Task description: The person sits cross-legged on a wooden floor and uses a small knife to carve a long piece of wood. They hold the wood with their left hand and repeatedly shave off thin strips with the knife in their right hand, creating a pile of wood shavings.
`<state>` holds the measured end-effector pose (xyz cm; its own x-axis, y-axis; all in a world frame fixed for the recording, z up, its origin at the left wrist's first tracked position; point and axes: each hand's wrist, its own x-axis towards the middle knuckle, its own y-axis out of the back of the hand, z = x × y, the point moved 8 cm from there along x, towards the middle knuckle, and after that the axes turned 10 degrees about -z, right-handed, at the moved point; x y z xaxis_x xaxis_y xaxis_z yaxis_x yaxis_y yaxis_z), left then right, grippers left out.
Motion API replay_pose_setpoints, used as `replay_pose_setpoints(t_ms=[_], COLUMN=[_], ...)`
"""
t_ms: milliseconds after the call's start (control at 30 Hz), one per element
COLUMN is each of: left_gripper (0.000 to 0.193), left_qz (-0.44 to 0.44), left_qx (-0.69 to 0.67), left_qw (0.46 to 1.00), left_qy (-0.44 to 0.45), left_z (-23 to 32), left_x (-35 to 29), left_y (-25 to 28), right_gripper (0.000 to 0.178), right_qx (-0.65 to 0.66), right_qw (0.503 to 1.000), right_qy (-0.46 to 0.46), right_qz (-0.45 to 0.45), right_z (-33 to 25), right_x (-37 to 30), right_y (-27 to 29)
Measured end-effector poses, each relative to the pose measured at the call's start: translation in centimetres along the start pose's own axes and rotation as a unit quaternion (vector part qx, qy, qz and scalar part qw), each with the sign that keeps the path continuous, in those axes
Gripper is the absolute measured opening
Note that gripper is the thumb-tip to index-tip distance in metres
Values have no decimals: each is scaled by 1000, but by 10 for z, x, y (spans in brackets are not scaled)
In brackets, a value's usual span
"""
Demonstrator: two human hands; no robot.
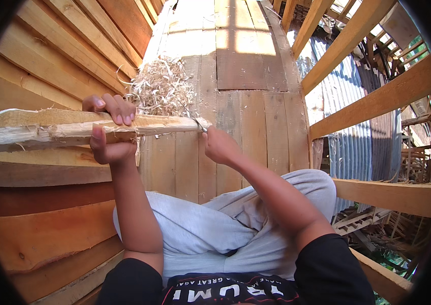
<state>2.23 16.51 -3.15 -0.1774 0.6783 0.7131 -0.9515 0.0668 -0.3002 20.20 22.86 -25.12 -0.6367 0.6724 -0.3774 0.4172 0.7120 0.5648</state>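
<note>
A long, pale piece of wood [63, 130] with a rough, partly pared surface reaches in from the left edge, narrowing toward its right end. My left hand [115, 150] is closed around its middle, thumb on the near side and fingers curled over the far side. At the narrow end, my right hand [221, 146] is closed on a small knife [202, 125]. Its metal blade lies against the wood's tip, while the handle is mostly hidden in my fist.
Curled wood shavings [162, 86] are heaped on the plank floor [248, 127] beyond the wood. Stacked boards [53, 203] line the left side. Wooden rails [378, 96] stand on the right, with corrugated metal sheets [360, 127] outside. My crossed legs [200, 218] fill the near floor.
</note>
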Motion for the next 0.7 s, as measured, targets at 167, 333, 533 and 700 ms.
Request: replay_pose_setpoints(t_ms=[167, 333, 533, 700], left_gripper=[43, 43, 42, 41], left_qz=[9, -3, -2, 6], left_qx=[-9, -7, -6, 1], left_qw=[1000, 1000, 1000, 1000], left_qy=[3, -1, 3, 3], left_z=[0, 1, 2, 1], left_x=[-4, 3, -4, 0], left_y=[9, -3, 7, 1], right_gripper=[34, 35, 32, 31], right_qx=[-49, -38, -66, -42], right_qw=[998, 999, 996, 999], right_qy=[27, -17, 17, -17], right_qz=[-32, 7, -54, -26], right_z=[-8, -7, -49, 18], right_x=[4, 4, -11, 12], right_y=[-7, 6, 4, -10])
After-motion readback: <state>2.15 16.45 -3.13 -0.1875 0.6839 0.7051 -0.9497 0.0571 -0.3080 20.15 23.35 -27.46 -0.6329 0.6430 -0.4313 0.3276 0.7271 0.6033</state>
